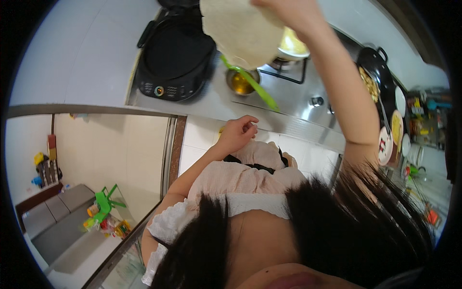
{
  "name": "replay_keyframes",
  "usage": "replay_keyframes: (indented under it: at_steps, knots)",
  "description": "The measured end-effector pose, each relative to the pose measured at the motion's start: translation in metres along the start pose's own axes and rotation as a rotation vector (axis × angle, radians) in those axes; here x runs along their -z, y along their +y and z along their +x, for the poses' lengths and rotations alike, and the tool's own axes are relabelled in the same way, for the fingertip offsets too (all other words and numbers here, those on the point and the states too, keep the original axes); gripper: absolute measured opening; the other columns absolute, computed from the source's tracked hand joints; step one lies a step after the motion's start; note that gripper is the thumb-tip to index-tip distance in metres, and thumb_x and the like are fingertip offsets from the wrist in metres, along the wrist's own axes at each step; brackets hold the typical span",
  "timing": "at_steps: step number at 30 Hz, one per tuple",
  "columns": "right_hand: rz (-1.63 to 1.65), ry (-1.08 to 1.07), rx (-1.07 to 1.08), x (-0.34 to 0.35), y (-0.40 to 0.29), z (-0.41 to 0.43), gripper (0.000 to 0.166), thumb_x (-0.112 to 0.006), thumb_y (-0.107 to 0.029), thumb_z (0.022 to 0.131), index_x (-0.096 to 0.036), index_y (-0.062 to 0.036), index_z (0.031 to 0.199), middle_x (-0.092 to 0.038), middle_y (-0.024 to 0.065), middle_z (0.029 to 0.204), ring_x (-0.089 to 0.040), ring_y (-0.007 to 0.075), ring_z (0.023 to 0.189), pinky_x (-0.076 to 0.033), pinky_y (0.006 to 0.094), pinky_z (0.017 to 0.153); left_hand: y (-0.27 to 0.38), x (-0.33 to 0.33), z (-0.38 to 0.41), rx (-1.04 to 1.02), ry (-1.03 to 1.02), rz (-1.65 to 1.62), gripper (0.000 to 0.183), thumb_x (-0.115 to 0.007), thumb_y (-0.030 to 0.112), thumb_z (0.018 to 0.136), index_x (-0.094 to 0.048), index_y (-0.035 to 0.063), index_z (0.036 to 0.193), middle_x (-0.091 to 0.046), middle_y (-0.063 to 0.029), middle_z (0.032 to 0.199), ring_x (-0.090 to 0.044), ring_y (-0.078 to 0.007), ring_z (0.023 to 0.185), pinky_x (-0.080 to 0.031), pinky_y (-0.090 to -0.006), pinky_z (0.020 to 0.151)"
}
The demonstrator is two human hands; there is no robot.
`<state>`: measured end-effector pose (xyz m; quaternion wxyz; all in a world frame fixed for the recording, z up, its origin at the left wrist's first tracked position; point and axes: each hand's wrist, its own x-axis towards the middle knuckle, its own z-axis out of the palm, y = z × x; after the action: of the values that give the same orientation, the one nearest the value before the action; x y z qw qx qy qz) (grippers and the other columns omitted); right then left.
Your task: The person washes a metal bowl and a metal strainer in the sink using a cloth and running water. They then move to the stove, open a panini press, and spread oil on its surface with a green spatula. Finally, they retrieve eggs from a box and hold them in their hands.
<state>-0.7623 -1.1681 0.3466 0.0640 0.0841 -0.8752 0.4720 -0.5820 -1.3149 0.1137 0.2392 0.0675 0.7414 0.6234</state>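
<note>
A thin, pale round of rolled dough (242, 34) hangs down from my right hand (292, 12), which grips it at the top edge of the view, where the fingertips are partly cut off. Beneath its lower edge sits a small metal bowl (240, 82) of yellow oil, with a green-handled utensil (261, 92) lying across the rim. To the left, an electric griddle (177, 50) has its lid raised and its dark plate bare. My left hand (238, 132) is held in front of my waist, loosely curled, with nothing seen in it.
A gas stove (288, 94) carries a white bowl (294, 50) of yellow food, partly behind my right hand. Further right are a black wok (375, 61) with food and a ladle, and several plates (385, 146). The counter's front edge (288, 130) runs before my waist.
</note>
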Motion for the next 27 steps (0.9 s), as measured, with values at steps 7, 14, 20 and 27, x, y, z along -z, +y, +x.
replay_keyframes:
  at_steps: [7, 14, 20, 27]
  knots:
    - [0.127, -0.083, -0.083, -0.229, 0.025, 0.105, 0.021, -0.068, -0.018, 0.068, -0.066, -0.0007, 0.080, -0.065, 0.0206, 0.076, -0.065, 0.0310, 0.074, -0.050, 0.0384, 0.069, -0.029, 0.106, -0.043, 0.077, 0.336, -0.091, 0.020, -0.054, 0.005, 0.090, -0.059, -0.0026, 0.108, -0.066, -0.0085, 0.082, -0.064, -0.0122, 0.073, -0.053, -0.0248, 0.068]
    - [-0.124, -0.196, -0.301, -0.324, 0.091, 0.137, 0.030, -0.069, -0.027, 0.078, -0.067, -0.0027, 0.095, -0.066, 0.0181, 0.092, -0.066, 0.0311, 0.079, -0.053, 0.0415, 0.067, -0.053, 0.143, -0.058, 0.131, 0.461, -0.142, 0.020, -0.054, 0.006, 0.091, -0.060, -0.0023, 0.108, -0.067, -0.0097, 0.084, -0.064, -0.0123, 0.072, -0.054, -0.0254, 0.068]
    - [-0.429, 0.096, 0.115, -0.264, 0.093, 0.134, 0.034, -0.064, -0.030, 0.078, -0.065, -0.0029, 0.098, -0.065, 0.0181, 0.089, -0.062, 0.0312, 0.085, -0.050, 0.0386, 0.078, -0.049, 0.147, -0.057, 0.079, 0.403, -0.122, 0.020, -0.055, 0.007, 0.090, -0.060, -0.0018, 0.108, -0.067, -0.0092, 0.082, -0.065, -0.0121, 0.072, -0.054, -0.0253, 0.067]
    - [-0.129, 0.115, 0.131, -0.130, 0.089, 0.045, 0.033, -0.061, -0.027, 0.087, -0.065, -0.0027, 0.109, -0.068, 0.0110, 0.099, -0.064, 0.0184, 0.093, -0.047, 0.0287, 0.083, -0.043, 0.150, -0.045, 0.002, 0.388, 0.196, 0.027, -0.059, 0.007, 0.086, -0.059, 0.0014, 0.112, -0.067, -0.0092, 0.076, -0.067, -0.0141, 0.067, -0.052, -0.0259, 0.063]
